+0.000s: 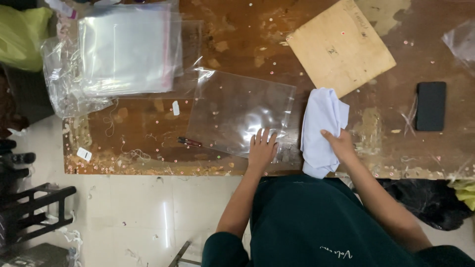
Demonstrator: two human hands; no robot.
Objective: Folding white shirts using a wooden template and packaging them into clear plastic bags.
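The bench (pixel 148 123) carries one clear plastic bag (pixel 240 112) lying flat by itself, one stack of clear bags (pixel 126 49) too thin to count singly, and one crumpled plastic wrapper (pixel 64 89) under that stack. There is one white folded cloth (pixel 321 128), one brown cardboard sheet (pixel 340 45), one black rectangular block (pixel 430 106), one small dark clipper (pixel 190 142), and two hands: the left hand (pixel 262 148) and the right hand (pixel 340 144).

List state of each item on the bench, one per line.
clear bag: flat, left hand pressing its near edge
white cloth: folded, bunched, right hand gripping it
bag stack: piled, untouched
cardboard sheet: flat, askew
black pad: flat, apart
small tool: lying beside the clear bag
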